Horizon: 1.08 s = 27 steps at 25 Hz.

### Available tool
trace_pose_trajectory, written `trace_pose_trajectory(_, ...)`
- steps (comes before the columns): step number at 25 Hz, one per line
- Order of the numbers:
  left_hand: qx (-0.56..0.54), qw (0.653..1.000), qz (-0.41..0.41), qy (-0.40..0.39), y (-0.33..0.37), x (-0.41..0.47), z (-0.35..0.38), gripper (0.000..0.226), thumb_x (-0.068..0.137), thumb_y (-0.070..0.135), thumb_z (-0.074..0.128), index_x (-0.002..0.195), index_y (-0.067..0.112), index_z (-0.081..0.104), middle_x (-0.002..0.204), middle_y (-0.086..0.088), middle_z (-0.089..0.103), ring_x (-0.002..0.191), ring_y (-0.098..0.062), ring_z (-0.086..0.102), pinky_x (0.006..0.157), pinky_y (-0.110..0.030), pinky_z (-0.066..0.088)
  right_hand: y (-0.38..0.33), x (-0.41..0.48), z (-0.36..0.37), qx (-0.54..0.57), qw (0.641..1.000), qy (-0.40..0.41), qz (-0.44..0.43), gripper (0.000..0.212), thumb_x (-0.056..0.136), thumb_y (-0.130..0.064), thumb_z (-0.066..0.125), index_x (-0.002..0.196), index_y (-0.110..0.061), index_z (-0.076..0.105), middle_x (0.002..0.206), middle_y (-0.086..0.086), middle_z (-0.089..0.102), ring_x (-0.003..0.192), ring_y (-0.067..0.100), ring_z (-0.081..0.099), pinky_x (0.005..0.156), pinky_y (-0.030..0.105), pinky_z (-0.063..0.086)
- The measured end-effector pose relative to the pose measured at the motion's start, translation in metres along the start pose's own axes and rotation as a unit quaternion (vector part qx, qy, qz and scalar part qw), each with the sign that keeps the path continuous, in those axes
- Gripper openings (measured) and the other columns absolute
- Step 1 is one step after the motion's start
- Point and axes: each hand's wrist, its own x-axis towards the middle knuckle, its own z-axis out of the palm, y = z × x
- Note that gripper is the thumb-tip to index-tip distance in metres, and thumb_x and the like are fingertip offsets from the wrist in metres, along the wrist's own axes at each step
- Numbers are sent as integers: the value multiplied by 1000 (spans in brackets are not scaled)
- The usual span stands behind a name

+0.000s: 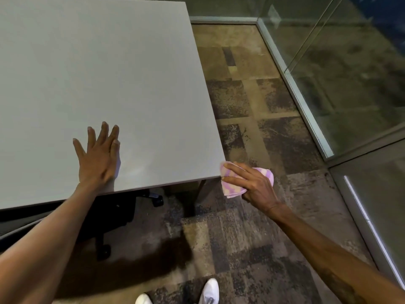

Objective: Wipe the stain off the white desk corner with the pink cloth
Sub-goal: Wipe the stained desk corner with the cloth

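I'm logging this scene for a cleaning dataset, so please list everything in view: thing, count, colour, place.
desk: one, white, upper left, its near right corner by the cloth
pink cloth: one, pink and white, at the desk's near right corner, under the right hand
office chair: one, black, partly visible under the desk's near edge
desk leg: one, dark, below the corner
carpet: patchy brown and grey, floor
glass partition: clear, pale frame, right side
shoes: two, white, bottom edge
left hand: flat on the desk, fingers spread
right hand: gripping the cloth

Left hand [98, 159] flat, fingers spread; right hand [252, 185] clenched, grip closed.
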Motion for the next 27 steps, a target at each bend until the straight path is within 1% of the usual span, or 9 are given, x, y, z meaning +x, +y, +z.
trace_pose_trajectory(4,-6,1000,3,-2,0,-1,-3,52,109,35,10,160,30,20,169,2,17,156,-36,8,119,-72,4,-13,-10,6,64,993,21,94,54,75,9,70,120,-19,74,146,7,58,129,26,59,98,32,53)
trace_pose_trajectory(6,-11,1000,2,-4,1,1,-4,52,109,34,11,159,29,22,168,2,18,156,-36,10,118,-73,5,-15,-19,4,131,966,68,212,49,80,4,68,121,-24,73,141,3,62,123,18,62,96,19,51)
trace_pose_trajectory(9,-6,1000,-2,2,3,2,-3,51,109,33,12,159,28,23,167,1,20,155,-36,11,117,-74,7,-18,-10,-9,342,827,84,439,46,86,1,65,103,-40,76,103,-10,79,101,17,73,73,9,53)
trace_pose_trajectory(12,-6,1000,-3,-1,2,2,-3,51,110,33,13,159,28,24,168,0,21,155,-37,12,117,-74,9,-27,25,-21,431,753,-7,498,14,84,-15,73,91,-26,78,83,10,78,74,24,74,62,26,59)
trace_pose_trajectory(14,-3,1000,-5,-1,3,2,-3,51,110,33,14,159,27,24,168,0,21,155,-37,13,117,-74,9,-35,47,-25,417,752,-22,510,10,80,-21,77,90,-19,77,81,15,77,69,23,71,67,34,57)
trace_pose_trajectory(18,8,1000,-15,-6,4,3,-2,52,110,33,15,160,28,24,170,-1,19,156,-37,11,117,-74,10,-43,82,-24,345,769,4,538,8,80,-30,77,82,-23,77,81,2,77,72,15,67,66,27,51)
trace_pose_trajectory(21,-4,1000,-19,-8,3,3,0,52,110,36,13,161,30,23,171,2,17,158,-34,8,119,-72,6,-45,107,-16,344,746,54,568,9,83,-28,76,75,-25,71,80,7,75,73,22,66,66,30,52)
trace_pose_trajectory(25,-11,999,-30,-10,6,2,0,56,109,43,8,162,32,21,172,4,13,160,-29,2,122,-67,-1,-44,136,1,356,732,132,565,27,82,-18,73,61,-35,72,60,-12,70,63,11,67,54,20,50)
trace_pose_trajectory(27,-17,999,-33,-11,6,2,-1,56,109,44,8,162,32,20,173,5,12,160,-29,1,123,-66,-3,-41,146,8,362,714,161,577,21,82,-16,72,68,-31,77,63,-8,71,67,18,70,61,28,54)
